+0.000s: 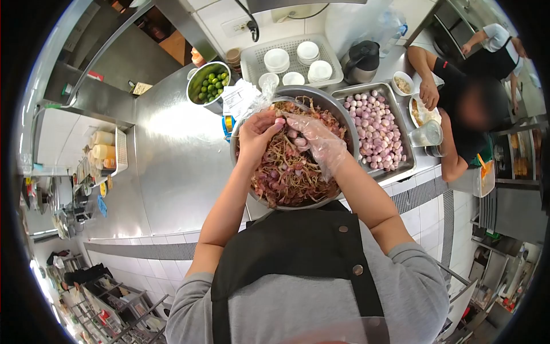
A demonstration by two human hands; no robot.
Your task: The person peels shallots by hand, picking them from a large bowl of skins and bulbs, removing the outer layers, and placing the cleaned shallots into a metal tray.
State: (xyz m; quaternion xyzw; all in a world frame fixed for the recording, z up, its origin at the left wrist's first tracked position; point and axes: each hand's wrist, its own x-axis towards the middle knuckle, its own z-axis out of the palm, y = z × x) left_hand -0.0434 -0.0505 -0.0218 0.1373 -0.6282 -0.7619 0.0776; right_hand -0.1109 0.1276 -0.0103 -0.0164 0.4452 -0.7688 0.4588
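A large metal bowl (pixel 354 133) is full of unpeeled shallots (pixel 286 172) with dry roots and skins. Over its far part, my bare left hand (pixel 260 133) is closed, thumb and fingers pinched on something too small to make out. My right hand (pixel 318 137) wears a clear plastic glove and is close beside it, fingers bent; several shallots show near its palm. What its fingertips grip is hidden. Right of the bowl, a metal tray (pixel 405 137) holds many peeled shallots (pixel 375 129).
Behind stand a white basket (pixel 252 60) of small bowls, a black-lidded jug (pixel 362 60) and a pot (pixel 197 74) of green limes. Papers (pixel 238 98) lie left of the bowl on the steel counter (pixel 172 172). At right, a person (pixel 481 114) leans near a plate (pixel 413 112) and glass (pixel 425 135).
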